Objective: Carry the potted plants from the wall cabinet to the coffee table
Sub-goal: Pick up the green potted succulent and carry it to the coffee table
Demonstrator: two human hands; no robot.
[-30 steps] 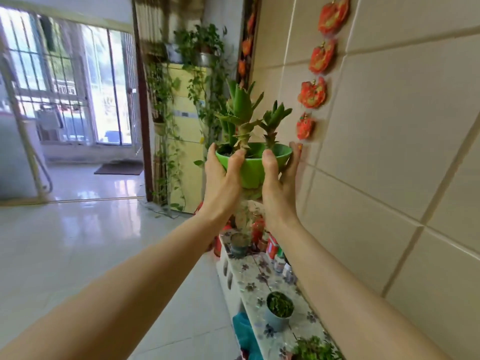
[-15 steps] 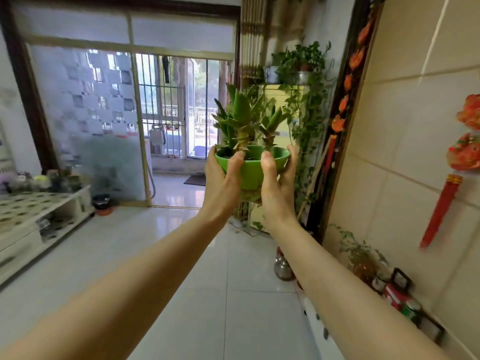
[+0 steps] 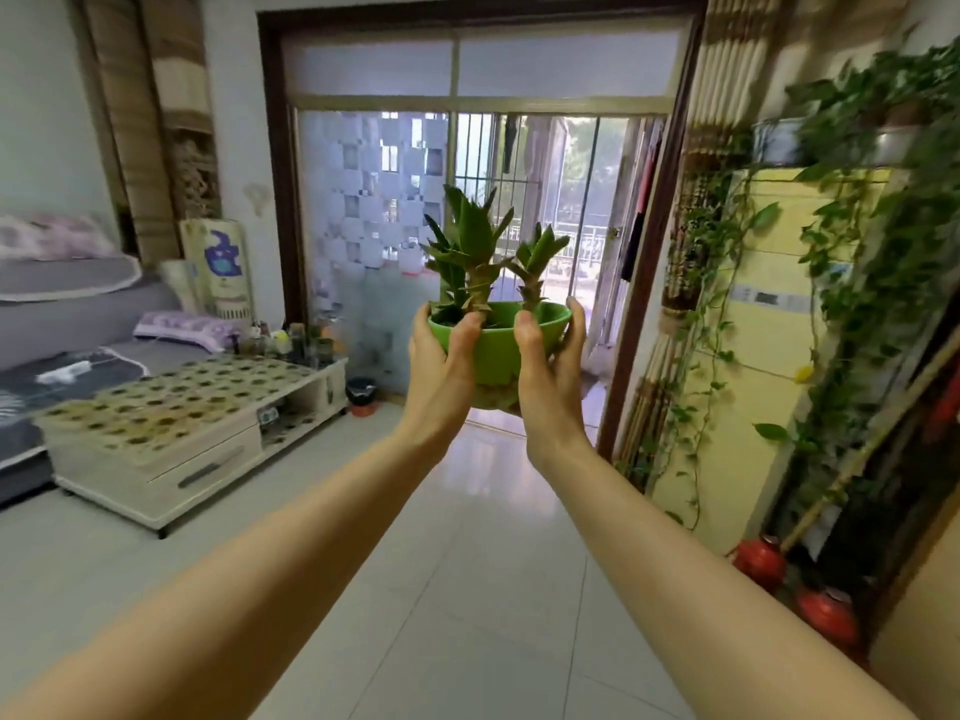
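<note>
- One potted plant is in transit: a green pot (image 3: pixel 498 350) with spiky succulent stems (image 3: pixel 475 252) is held up at arm's length, roughly level, in front of the balcony door (image 3: pixel 467 200)
- The left hand (image 3: pixel 441 366) grips the pot's left side, thumb hooked over the rim; the right hand (image 3: pixel 545 366) grips the right side the same way, fingers wrapped round the far wall
- The pot touches nothing but the two hands; it hangs in the air above the tiled floor (image 3: pixel 467 563)
- The coffee table (image 3: pixel 171 423), low and white with a patterned top, stands to the left and well apart from the pot, in front of a grey sofa (image 3: pixel 78 330); bottles and jars crowd its far end
- No potted plant can be made out on the table's top, so I judge this delivery unfinished and probably among the first
- The wall cabinet is out of view, so how many plants are left there cannot be told
- What is left for this pot, as I read it: cross to the table and set it down on the bare patterned part, clear of the bottles
</note>
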